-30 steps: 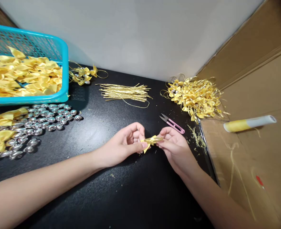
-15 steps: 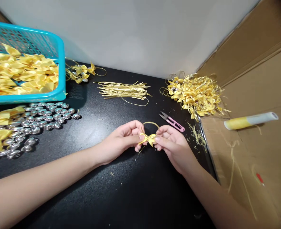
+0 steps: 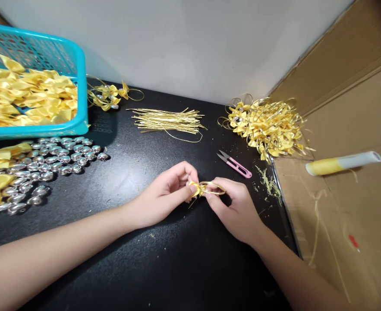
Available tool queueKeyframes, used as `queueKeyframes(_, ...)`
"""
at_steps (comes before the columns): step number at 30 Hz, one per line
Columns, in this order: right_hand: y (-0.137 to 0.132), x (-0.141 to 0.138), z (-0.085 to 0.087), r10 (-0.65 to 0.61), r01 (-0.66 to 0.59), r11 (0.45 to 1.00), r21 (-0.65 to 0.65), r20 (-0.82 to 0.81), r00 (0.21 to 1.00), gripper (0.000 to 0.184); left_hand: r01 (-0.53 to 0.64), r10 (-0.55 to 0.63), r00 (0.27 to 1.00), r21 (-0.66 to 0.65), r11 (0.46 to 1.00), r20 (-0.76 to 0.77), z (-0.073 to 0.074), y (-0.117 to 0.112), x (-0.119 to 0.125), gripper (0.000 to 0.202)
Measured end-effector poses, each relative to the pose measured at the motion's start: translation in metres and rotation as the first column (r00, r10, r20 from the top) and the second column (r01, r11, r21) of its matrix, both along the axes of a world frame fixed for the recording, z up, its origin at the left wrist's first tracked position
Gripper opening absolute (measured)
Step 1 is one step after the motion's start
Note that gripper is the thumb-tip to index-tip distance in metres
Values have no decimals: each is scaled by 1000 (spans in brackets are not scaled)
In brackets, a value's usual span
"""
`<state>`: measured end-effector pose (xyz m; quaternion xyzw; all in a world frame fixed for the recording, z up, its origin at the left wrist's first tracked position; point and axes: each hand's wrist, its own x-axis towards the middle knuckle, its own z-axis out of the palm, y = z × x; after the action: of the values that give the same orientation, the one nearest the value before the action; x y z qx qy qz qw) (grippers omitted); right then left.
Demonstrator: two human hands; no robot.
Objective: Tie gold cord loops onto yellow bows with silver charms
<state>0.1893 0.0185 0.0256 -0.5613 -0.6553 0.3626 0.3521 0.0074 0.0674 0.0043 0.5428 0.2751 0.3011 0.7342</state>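
A small yellow ribbon bow (image 3: 199,188) with a loop of gold cord (image 3: 215,188) is held between both hands over the black table (image 3: 164,255). My left hand (image 3: 164,192) pinches the bow's left side with thumb and fingers. The fingers of my right hand (image 3: 234,207) are closed on its right side, and the cord loop lies over them. Pink thread snips (image 3: 236,164) lie just beyond my right hand.
A teal basket (image 3: 80,86) of yellow bows stands far left, with silver beads (image 3: 48,166) scattered in front. Cut gold cords (image 3: 167,122) lie at the back middle. A heap of finished bows (image 3: 268,127) sits back right beside cardboard (image 3: 345,207) bearing a yellow-white tube (image 3: 342,163).
The gold loop that stood up above the bow half a second ago now lies flat toward my right hand. Both hands have shifted slightly, still pinching the bow.
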Motion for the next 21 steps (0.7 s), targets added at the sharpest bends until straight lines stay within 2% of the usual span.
queueKeyframes(8,1,3,1,71,-86,981,-173,-91,993,22,31,-31,999,35,999,13,3,-1,0,9)
queueKeyframes(16,2,-4,-1,-46,2,974,-228,-188,981,22,29,-27,999,80,996,-19,4,-1,0,10)
queueKeyframes(21,1,-5,-2,-74,38,979,-201,-177,981,25,30,-25,999,110,994,-45,4,-2,0,10)
